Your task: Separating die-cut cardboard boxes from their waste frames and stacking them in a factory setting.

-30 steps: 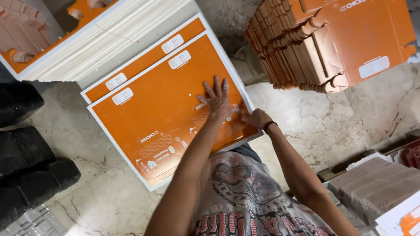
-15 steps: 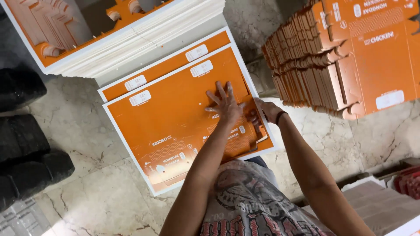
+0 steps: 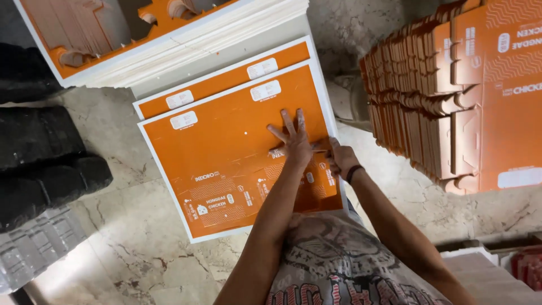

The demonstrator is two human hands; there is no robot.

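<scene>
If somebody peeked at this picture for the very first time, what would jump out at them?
Probably the big orange printed cardboard sheet with its white border, lying on the marble floor in the middle. The left hand presses flat on it with fingers spread, while the right hand grips its right edge. On the right stands a tall stack of orange cut-out cartons, and more sheets are piled at the top left.

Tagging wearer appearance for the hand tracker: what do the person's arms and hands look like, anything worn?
Both forearms are bare, no sleeves reaching them and no gloves. The left hand shows no rings or bands on its fingers that I can make out. The right hand has a dark band around the wrist. Below the arms is a grey printed T-shirt with red lettering.
</scene>
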